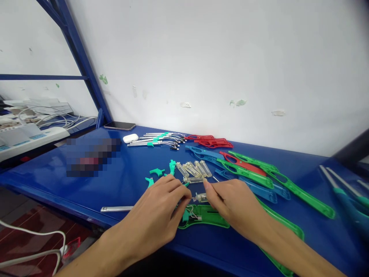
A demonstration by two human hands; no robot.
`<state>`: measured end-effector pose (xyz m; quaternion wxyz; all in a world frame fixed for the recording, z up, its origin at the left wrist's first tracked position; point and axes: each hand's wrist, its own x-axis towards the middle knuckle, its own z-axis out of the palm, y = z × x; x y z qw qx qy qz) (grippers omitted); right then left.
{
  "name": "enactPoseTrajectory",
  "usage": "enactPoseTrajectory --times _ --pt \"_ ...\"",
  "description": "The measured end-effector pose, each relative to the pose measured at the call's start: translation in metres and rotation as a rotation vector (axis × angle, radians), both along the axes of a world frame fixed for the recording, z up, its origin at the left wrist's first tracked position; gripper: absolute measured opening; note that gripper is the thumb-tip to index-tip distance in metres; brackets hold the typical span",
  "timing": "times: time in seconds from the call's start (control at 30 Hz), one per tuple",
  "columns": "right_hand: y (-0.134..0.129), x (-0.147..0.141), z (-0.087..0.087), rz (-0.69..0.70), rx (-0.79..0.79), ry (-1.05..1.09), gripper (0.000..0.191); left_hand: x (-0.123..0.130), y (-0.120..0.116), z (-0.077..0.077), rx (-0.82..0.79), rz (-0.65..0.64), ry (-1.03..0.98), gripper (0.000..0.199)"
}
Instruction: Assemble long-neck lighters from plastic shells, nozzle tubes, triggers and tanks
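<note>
Clear tubes (198,168) lie behind. The right hand (235,201) pinches a clear piece (202,197) beside the left hand (162,206), whose grip I can't tell.

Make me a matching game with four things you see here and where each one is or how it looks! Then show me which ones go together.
Things:
1. Clear part
2. Green shell below the hands
3. White oval case
4. Dark phone

Where or how:
A. At the back of the table, near the blue post
B. Has white wires at one end
C. Pinched by the right hand
D. Right by the ends of the bunch of silver rods

Pairs: 1-C, 2-B, 3-D, 4-A
</note>
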<state>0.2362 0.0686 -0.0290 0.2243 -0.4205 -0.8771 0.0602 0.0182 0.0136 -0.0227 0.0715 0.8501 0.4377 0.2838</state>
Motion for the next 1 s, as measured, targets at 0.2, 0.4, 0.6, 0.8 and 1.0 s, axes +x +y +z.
enactPoseTrajectory --times 0.2,0.4,0.6,0.8,1.0 --pt "-0.0003 -0.0005 -0.0017 0.013 0.011 0.011 0.057 0.0003 -0.0002 -0.0009 0.013 -0.007 0.019 0.019" --pt "-0.0010 0.0004 -0.0028 0.019 0.019 0.019 0.056 0.0012 0.0006 0.0003 0.026 -0.010 -0.002 0.018" --pt "0.0003 -0.0002 -0.0033 0.032 0.023 0.028 0.058 0.0012 0.0006 -0.0009 0.045 -0.018 -0.029 0.016" --pt "0.0003 0.0002 -0.0022 0.039 0.025 0.030 0.058 0.0018 0.0005 -0.0008 0.050 -0.036 -0.023 0.016" --pt "-0.0003 0.0005 -0.0022 0.043 0.006 0.024 0.057 0.0020 0.0005 -0.0011 0.059 -0.037 -0.006 0.016"
